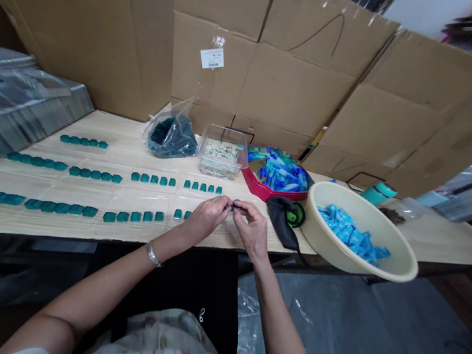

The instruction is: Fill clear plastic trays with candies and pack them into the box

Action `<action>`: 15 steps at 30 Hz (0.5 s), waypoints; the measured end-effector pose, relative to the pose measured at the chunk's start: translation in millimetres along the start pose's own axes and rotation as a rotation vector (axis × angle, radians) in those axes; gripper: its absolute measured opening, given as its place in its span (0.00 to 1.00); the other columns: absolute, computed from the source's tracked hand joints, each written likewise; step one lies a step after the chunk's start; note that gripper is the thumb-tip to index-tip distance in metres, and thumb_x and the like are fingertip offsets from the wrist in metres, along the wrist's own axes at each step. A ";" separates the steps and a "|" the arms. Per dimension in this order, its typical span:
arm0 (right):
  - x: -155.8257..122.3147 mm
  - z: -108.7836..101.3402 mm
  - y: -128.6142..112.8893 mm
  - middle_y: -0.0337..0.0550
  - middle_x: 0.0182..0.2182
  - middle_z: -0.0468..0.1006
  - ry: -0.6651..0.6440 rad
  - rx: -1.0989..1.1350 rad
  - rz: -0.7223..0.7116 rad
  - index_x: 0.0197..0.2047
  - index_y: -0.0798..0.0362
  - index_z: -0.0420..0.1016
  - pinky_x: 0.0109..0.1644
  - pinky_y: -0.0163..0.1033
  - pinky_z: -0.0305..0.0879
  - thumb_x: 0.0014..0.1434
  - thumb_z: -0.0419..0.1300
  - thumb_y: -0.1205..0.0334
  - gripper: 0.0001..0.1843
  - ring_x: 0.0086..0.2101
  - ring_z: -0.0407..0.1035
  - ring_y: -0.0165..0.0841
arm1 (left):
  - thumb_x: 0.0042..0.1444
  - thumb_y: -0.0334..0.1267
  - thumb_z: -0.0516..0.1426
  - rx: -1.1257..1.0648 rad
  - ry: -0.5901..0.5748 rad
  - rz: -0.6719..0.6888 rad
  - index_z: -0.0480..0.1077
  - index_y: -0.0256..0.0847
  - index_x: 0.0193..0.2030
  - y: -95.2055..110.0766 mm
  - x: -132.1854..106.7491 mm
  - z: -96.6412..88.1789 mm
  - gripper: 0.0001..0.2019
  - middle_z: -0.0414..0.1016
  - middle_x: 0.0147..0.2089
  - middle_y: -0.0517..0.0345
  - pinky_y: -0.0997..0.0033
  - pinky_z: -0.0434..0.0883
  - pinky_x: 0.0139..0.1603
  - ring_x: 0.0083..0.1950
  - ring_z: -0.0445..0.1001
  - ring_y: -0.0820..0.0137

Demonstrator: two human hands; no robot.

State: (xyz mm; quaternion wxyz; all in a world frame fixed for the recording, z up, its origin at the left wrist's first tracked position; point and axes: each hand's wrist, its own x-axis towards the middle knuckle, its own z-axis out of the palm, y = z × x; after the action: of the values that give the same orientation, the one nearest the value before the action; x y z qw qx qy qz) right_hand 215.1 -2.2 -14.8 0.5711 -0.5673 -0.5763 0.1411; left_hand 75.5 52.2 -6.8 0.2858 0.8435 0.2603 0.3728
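My left hand (207,216) and my right hand (253,231) meet over the front of the table, fingertips pinched together on a small dark teal piece (235,204). Fingers cover most of it, so its exact kind does not show. Just left of my left hand lie small teal blocks (177,214) in a short row, partly hidden by that hand. Farther left, more rows of teal pieces (61,208) lie on the table (98,190). Behind my hands stands a clear plastic box (219,169) holding many small pale pieces.
A clear bag (171,138) of dark teal pieces sits at the back. Right of the box are a red tray (255,188) with blue items, a black strap-like item (281,221), a cream basin (398,275) of blue packets and a teal bottle (379,192). Cardboard (293,85) walls the back.
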 end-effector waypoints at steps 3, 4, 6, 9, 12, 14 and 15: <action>-1.9 1.8 -0.9 0.45 0.38 0.78 0.005 -0.022 0.020 0.41 0.52 0.76 0.44 0.40 0.71 0.54 0.57 0.65 0.11 0.35 0.73 0.33 | 0.61 0.33 0.48 0.053 -0.024 -0.011 0.65 0.42 0.41 1.7 -0.1 2.5 0.06 0.72 0.40 0.51 0.63 0.65 0.49 0.45 0.71 0.63; -2.5 2.2 -0.6 0.46 0.39 0.78 0.002 -0.016 0.028 0.42 0.52 0.76 0.44 0.40 0.71 0.54 0.57 0.65 0.12 0.35 0.73 0.33 | 0.61 0.33 0.48 0.071 -0.030 -0.019 0.65 0.42 0.41 2.5 0.0 2.9 0.06 0.72 0.40 0.51 0.63 0.65 0.49 0.45 0.71 0.63; -3.7 2.9 0.3 0.46 0.39 0.78 0.006 0.003 0.037 0.42 0.53 0.75 0.45 0.41 0.71 0.53 0.57 0.65 0.12 0.36 0.73 0.33 | 0.61 0.33 0.48 0.099 -0.036 -0.024 0.65 0.42 0.40 4.5 0.3 3.1 0.06 0.72 0.40 0.50 0.63 0.65 0.49 0.45 0.71 0.62; -5.4 3.4 1.8 0.46 0.40 0.78 0.028 0.003 0.034 0.42 0.52 0.76 0.47 0.41 0.70 0.52 0.56 0.67 0.14 0.38 0.73 0.34 | 0.61 0.33 0.48 0.094 -0.033 -0.016 0.65 0.42 0.39 7.1 1.0 3.2 0.06 0.71 0.39 0.51 0.63 0.65 0.47 0.43 0.71 0.62; -7.5 2.4 2.9 0.45 0.42 0.78 0.033 0.001 0.050 0.42 0.52 0.76 0.49 0.41 0.69 0.51 0.54 0.70 0.17 0.39 0.73 0.33 | 0.60 0.33 0.49 0.014 0.009 -0.028 0.65 0.42 0.38 8.2 1.5 4.1 0.05 0.71 0.37 0.53 0.64 0.65 0.47 0.41 0.71 0.63; -8.8 -0.1 3.1 0.45 0.43 0.78 0.024 0.040 0.079 0.44 0.52 0.76 0.50 0.41 0.69 0.50 0.54 0.70 0.18 0.40 0.73 0.33 | 0.60 0.33 0.50 -0.033 0.035 -0.037 0.65 0.42 0.38 7.9 1.2 5.0 0.04 0.71 0.37 0.52 0.64 0.65 0.47 0.42 0.71 0.63; -9.3 -1.9 3.0 0.45 0.43 0.78 0.013 0.076 0.100 0.44 0.52 0.76 0.50 0.41 0.69 0.50 0.55 0.70 0.18 0.40 0.73 0.33 | 0.60 0.33 0.50 -0.041 0.039 -0.040 0.65 0.42 0.38 7.6 0.8 5.6 0.04 0.71 0.38 0.52 0.63 0.64 0.47 0.43 0.71 0.63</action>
State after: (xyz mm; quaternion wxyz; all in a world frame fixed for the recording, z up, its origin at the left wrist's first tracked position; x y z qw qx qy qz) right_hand 215.4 -9.8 -21.3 0.5882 -0.5740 -0.5379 0.1877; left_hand 82.0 45.8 -4.3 0.3054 0.8248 0.2747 0.3886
